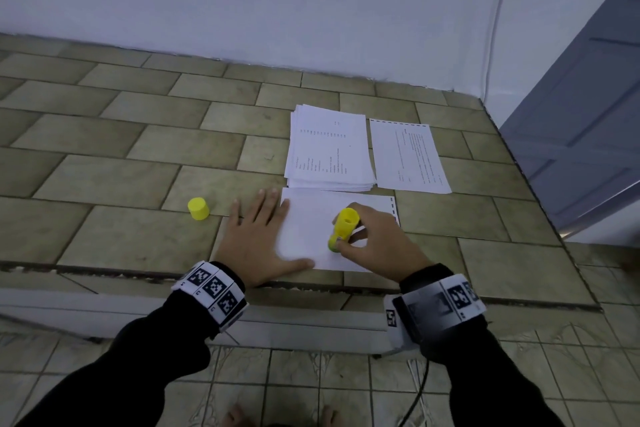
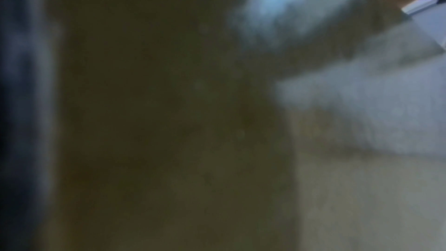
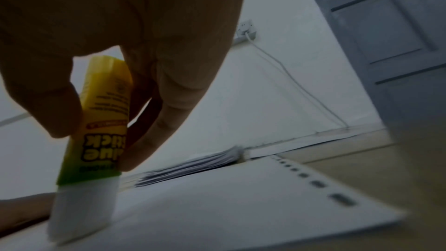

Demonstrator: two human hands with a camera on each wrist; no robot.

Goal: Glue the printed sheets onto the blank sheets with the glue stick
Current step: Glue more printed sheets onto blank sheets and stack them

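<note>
Glue stick (image 1: 343,227) is rubbing the blank sheet (image 1: 311,236) near you on the tiled ledge, your right hand (image 1: 375,246) pinching it while your flat left hand (image 1: 258,237) is pinning paper. Left wrist view is showing blur. Right wrist: the long exposed glue is risking snapping or smearing.

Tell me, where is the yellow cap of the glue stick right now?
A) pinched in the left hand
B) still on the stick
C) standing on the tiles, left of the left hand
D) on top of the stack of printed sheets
C: the yellow cap stands alone on the tiles beside the flat left hand, while the right hand rubs the uncapped glue stick on the sheet.
</note>
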